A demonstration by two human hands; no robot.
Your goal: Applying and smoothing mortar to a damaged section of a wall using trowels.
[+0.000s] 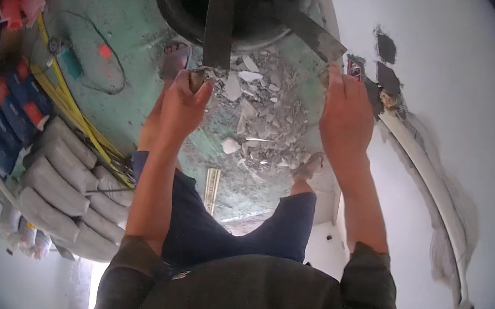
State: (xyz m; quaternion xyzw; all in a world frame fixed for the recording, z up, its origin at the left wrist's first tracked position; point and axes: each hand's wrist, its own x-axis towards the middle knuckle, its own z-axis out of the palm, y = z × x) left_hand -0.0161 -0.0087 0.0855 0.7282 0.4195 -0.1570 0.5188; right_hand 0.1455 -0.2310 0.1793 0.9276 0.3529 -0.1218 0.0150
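Observation:
My left hand [186, 105] is closed round the short handle of a trowel [219, 30], whose dark rectangular blade points away over the rim of a black tub [181, 15]. My right hand [349, 109] is raised beside the white wall, fingers closed on the near end of a flat putty knife [315, 32]. Its long dark blade slants up and left over the tub, with grey material near my fingers; its handle is hidden. Just right of that hand, a wall recess [356, 68] shows coloured wires. The tub's inside is too dark to make out.
Broken plaster rubble [260, 112] covers the green floor between my feet. A plastered wall channel [429, 164] runs down from the recess. At left are stacked grey sacks [60, 179], blue-and-red packages [9, 115], yellow tubing [70, 107] and a looped cable [125, 68].

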